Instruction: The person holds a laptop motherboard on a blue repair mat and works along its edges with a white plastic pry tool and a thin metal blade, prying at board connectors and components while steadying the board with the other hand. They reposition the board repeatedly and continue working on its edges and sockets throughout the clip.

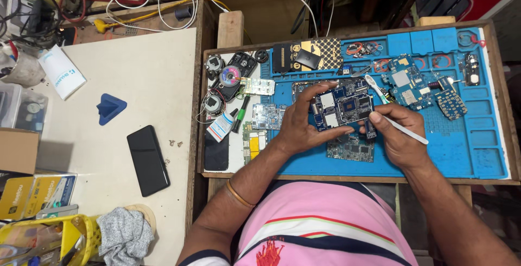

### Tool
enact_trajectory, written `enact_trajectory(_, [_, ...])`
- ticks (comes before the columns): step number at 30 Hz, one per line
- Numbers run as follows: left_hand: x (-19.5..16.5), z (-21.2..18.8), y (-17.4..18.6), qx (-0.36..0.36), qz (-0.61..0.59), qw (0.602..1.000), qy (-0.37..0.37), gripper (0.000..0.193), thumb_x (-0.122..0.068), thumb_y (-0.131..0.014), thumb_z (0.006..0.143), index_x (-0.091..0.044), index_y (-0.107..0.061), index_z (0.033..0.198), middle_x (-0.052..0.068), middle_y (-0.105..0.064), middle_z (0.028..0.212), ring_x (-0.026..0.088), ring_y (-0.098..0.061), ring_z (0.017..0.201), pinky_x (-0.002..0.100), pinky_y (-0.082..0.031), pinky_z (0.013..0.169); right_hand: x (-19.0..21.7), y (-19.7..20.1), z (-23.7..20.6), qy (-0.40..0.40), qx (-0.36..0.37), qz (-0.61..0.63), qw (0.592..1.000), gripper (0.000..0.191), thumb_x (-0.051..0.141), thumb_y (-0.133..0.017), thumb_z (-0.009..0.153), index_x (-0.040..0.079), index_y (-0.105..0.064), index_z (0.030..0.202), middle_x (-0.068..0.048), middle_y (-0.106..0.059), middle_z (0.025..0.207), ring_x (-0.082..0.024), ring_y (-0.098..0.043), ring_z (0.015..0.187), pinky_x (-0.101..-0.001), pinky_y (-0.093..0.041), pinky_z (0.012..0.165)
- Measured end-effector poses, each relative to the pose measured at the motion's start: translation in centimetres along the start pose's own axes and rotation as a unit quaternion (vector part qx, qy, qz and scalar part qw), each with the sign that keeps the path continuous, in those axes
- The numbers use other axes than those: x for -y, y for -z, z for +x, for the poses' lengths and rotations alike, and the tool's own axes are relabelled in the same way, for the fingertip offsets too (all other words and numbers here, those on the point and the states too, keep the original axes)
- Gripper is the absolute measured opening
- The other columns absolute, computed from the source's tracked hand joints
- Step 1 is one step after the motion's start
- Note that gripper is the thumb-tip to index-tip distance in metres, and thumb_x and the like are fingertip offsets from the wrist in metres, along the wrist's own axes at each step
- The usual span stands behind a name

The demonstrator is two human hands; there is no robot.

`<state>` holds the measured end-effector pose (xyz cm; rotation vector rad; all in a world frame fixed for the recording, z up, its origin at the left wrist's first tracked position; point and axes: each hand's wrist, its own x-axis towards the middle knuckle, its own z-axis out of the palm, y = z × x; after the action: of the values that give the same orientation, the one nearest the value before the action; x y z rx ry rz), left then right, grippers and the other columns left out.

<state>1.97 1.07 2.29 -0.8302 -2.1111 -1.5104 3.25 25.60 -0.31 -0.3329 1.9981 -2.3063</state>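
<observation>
Head view: hands (347,127) hold circuit board (343,105) among scattered boards (415,84).

A pink shirt (320,222) with red, white and navy stripes fills the bottom centre, and a thin bangle (239,194) circles the left wrist.

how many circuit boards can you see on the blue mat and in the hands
6: one held in the left hand, board; one below it; one left; three right. More may be hidden.

A cream worktable (146,59) carries a black phone (147,159), blue wedge (110,108) and wooden tray (347,178).
</observation>
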Motion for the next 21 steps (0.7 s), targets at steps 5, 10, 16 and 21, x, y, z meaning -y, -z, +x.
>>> enact_trajectory(5, [-0.15,-0.05,0.07,0.006,0.000,1.000,0.017,0.101,-0.034,-0.096,0.074,-0.013,-0.033,0.150,0.013,-0.058,0.145,0.028,-0.063,0.135,0.039,-0.059,0.114,0.10,0.07,0.06,0.004,0.005,-0.008,1.000,0.018,0.013,-0.064,0.105,-0.004,-0.070,0.108,-0.012,-0.073,0.096,-0.015,-0.070,0.084,-0.0296,-0.058,0.079])
enact_trajectory(10, [-0.20,0.01,0.10,0.009,-0.006,1.000,0.028,0.099,-0.033,-0.095,0.077,-0.012,-0.032,0.150,0.013,-0.058,0.146,0.027,-0.065,0.133,0.038,-0.060,0.111,-0.07,0.03,0.13,0.005,0.008,0.008,1.000,0.018,0.012,-0.064,0.105,-0.004,-0.070,0.107,-0.012,-0.073,0.097,-0.016,-0.070,0.085,-0.0297,-0.059,0.080])
enact_trajectory(16, [-0.13,0.09,0.22,0.018,-0.038,0.998,0.048,0.095,-0.031,-0.095,0.078,-0.011,-0.034,0.147,0.014,-0.059,0.145,0.027,-0.067,0.129,0.038,-0.061,0.111,-0.08,0.16,0.25,0.003,0.013,-0.001,1.000,0.018,0.013,-0.064,0.104,-0.004,-0.071,0.106,-0.012,-0.074,0.096,-0.016,-0.070,0.085,-0.0296,-0.058,0.080])
enact_trajectory(21, [-0.01,-0.04,0.26,0.019,-0.038,0.997,0.058,0.093,-0.032,-0.095,0.078,-0.010,-0.034,0.145,0.015,-0.062,0.141,0.027,-0.072,0.122,0.038,-0.064,0.104,-0.07,0.17,0.33,0.003,0.020,-0.009,1.000,0.019,0.013,-0.065,0.104,-0.004,-0.071,0.105,-0.012,-0.074,0.094,-0.016,-0.070,0.084,-0.0293,-0.058,0.079])
